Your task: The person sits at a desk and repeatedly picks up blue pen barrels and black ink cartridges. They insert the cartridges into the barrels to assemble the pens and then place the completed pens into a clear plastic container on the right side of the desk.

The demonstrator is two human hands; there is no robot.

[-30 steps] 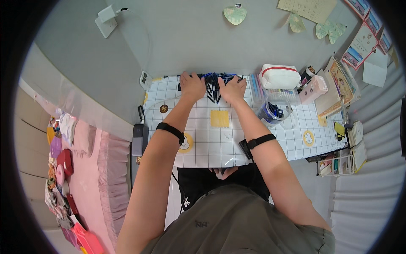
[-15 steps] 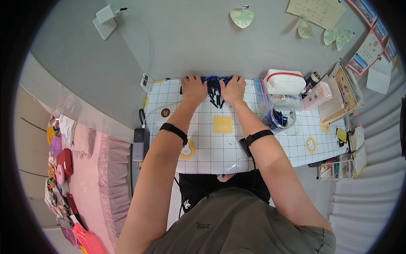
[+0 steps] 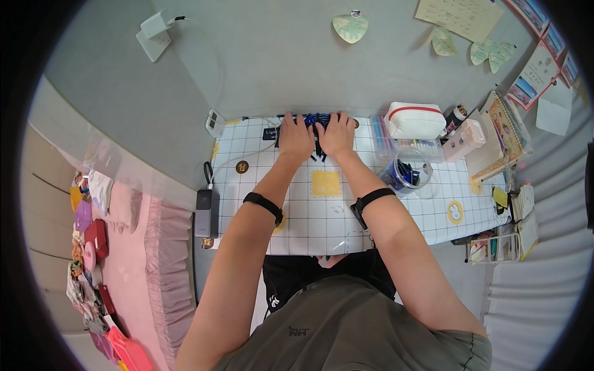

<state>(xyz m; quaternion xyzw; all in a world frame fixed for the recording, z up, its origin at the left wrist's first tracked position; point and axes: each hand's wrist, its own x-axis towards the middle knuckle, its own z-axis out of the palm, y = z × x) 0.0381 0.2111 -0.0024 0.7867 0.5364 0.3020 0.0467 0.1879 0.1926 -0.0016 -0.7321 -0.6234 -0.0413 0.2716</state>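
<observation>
Both my arms reach across a white grid-patterned desk [image 3: 309, 216] to its far edge by the grey wall. My left hand [image 3: 296, 137] and my right hand [image 3: 337, 135] lie side by side, fingers curled over a blue and black object [image 3: 316, 120] between them. Thin dark pieces of it stick out below my thumbs. What kind of object it is cannot be told, since my hands hide most of it. Each wrist wears a black band.
A white pouch with a red zip [image 3: 414, 120], a clear cup of pens [image 3: 405, 173], a pink box [image 3: 467, 137] and notebooks [image 3: 504, 133] stand to the right. A grey power brick [image 3: 203, 213] hangs off the left edge. A pink bed [image 3: 124, 247] is left.
My hands have stayed on the blue and black object at the desk's far edge and drawn slightly closer together. The view has shifted a little.
</observation>
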